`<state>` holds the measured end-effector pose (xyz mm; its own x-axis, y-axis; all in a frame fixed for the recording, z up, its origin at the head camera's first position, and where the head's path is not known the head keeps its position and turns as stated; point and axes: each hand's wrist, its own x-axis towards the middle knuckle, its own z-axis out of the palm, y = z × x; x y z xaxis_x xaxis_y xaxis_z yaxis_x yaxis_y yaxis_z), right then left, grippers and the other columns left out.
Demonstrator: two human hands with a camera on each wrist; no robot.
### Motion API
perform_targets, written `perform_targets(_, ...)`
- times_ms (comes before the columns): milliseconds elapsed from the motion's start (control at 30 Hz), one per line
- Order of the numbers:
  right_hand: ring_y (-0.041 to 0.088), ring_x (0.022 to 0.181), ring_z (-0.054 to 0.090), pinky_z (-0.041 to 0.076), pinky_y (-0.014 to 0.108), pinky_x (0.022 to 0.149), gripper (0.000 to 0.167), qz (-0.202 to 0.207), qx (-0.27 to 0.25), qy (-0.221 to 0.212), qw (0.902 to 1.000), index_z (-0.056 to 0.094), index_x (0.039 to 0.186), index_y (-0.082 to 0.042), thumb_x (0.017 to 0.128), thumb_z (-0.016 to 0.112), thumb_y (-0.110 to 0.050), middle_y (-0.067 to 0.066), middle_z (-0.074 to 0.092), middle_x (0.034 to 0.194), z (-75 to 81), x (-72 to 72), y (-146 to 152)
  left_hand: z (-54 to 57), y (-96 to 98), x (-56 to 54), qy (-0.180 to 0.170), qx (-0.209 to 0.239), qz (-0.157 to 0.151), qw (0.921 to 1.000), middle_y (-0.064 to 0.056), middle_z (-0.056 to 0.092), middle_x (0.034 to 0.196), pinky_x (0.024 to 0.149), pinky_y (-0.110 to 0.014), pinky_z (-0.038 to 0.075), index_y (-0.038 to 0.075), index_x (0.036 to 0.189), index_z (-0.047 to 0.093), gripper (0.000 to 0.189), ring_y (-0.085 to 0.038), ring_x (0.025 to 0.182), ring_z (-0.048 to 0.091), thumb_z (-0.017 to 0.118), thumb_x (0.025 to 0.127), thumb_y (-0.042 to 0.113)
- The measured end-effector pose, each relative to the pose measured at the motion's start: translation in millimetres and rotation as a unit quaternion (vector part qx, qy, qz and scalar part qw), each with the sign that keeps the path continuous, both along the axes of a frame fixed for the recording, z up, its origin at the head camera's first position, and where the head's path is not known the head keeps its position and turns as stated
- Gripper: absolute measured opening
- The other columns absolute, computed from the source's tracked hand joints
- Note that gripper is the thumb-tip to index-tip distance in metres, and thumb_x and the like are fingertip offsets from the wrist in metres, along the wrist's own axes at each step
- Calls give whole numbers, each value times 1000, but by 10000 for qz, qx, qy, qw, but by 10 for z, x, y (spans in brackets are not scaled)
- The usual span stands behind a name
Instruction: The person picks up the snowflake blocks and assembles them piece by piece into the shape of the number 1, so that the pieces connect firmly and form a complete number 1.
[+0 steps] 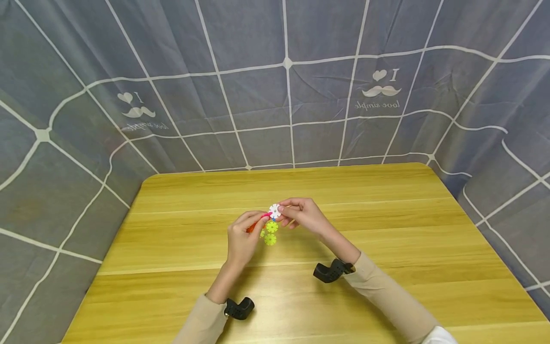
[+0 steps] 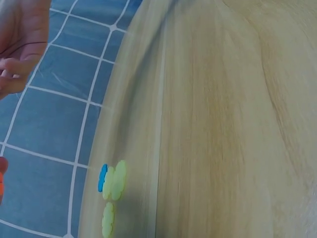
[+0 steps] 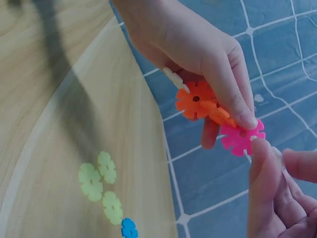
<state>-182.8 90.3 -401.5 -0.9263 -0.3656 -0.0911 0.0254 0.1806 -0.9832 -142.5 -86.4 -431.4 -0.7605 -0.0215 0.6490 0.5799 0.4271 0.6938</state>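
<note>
White disc (image 1: pixel 273 209) at pink disc's (image 1: pixel 266 215) two o'clock

Head view: the left hand (image 1: pixel 241 239) pinches the pink one, orange discs (image 3: pixel 187 105) trailing toward eight o'clock; the right hand (image 1: pixel 305 214) pinches the white, above the surface (image 1: pixel 365 200). Interlocking: cannot tell.

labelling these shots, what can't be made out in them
Head view: most of the orange plastic notched discs, behind the left hand.
Left wrist view: most of that hand, cut by the left edge.
Left wrist view: part of the blue plastic notched disc, behind a yellow-green one.
Right wrist view: most of the white plastic notched disc, behind the right hand; whether it joins the pink plastic notched disc is unclear.
</note>
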Motion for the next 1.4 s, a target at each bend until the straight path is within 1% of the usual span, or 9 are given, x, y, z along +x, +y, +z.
perform_targets(167,10,64,64,50,24,56,30,4,183,-2,9998,65,113,3,96,60,-22,14,74,91,-18,-19,31,-177,-63,-86,-18,-21,12,10000,-17,73,90,65,-9,51,-3,89,75,9,-27,79,71,73,80,0)
perform_targets(333,9,64,64,49,25,57,29,-72,377,-31,9993,67,108,0,94,61,-24,18,73,95,-23,-38,58,-241,-116,-100,-1,-34,-114,9999,-11,74,91,63,-13,53,3,90,77,10,-21,77,72,73,82,7)
perform_targets(500,10,63,64,48,23,57,28,-48,477,-108,9988,68,107,0,93,62,-24,17,74,94,-27,-48,43,-247,-137,-101,-96,-126,-185,9997,-11,74,92,62,-17,55,3,92,77,12,-19,77,71,73,84,10)
perform_targets(667,9,61,63,47,23,55,24,-111,443,-99,9989,68,104,1,92,63,-19,11,75,86,-54,-51,23,-235,-139,-114,-395,-372,-128,9984,-11,73,94,64,-23,57,3,99,75,20,-18,78,70,75,82,13)
perform_targets(800,10,60,62,45,22,54,22,-128,403,-92,9991,68,102,2,92,63,-17,12,75,86,-90,-52,0,-230,-137,-116,-585,-510,-127,9969,-12,73,96,69,-27,58,3,102,74,24,-18,82,70,76,81,14)
perform_targets(867,10,60,62,45,22,53,22,-144,380,-123,9991,68,102,1,92,63,-17,13,75,87,-110,-57,-12,-231,-137,-120,-605,-540,-123,9966,-12,73,97,69,-29,58,3,104,74,26,-19,83,69,76,81,15)
perform_targets(967,11,60,62,43,21,53,23,-125,361,-111,9992,68,103,1,92,63,-18,11,75,86,-125,-65,-27,-225,-138,-124,-640,-557,-89,9964,-13,73,97,71,-31,58,3,106,73,30,-20,85,70,77,80,18)
perform_targets(1067,11,60,61,40,20,51,22,-110,355,-106,9993,68,103,1,92,63,-17,4,75,82,-136,-74,-36,-221,-135,-129,-643,-614,-41,9960,-14,73,96,71,-33,58,3,107,73,32,-22,85,70,79,78,18)
perform_targets(1400,8,56,57,35,20,51,21,-168,352,-304,9988,68,103,0,91,64,-18,-6,73,75,-182,-80,-57,-246,-136,-129,-449,-770,53,9960,-14,74,94,66,-30,58,2,104,74,36,-21,81,71,83,73,18)
